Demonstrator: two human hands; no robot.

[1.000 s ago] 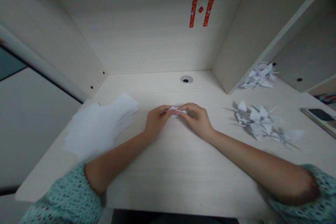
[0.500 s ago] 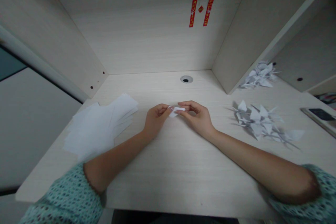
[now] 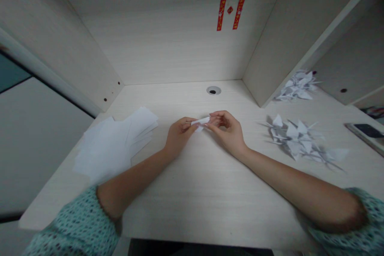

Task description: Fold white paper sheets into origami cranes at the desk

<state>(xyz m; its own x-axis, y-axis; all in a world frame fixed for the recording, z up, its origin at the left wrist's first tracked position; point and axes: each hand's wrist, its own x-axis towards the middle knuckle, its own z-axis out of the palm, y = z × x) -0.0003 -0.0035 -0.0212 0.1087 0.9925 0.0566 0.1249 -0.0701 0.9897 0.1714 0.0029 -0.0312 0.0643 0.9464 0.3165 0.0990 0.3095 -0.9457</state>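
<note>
Gently, the left hand [image 3: 179,136] pinches a folded white paper [image 3: 200,121] between thumb and fingers, while the right hand [image 3: 225,130], curled and partly open, touches its other end. The paper lies between both hands, just above a pale wooden desk [image 3: 186,192], with paper sheets [image 3: 114,144] left and paper cranes [image 3: 295,138] right, before a back panel [image 3: 162,48].

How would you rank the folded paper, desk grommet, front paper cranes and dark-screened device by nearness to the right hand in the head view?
From the right hand:
1. Folded paper: just left of it
2. Desk grommet: behind, by the wall
3. Front paper cranes: rightward
4. Dark-screened device: far right
</note>
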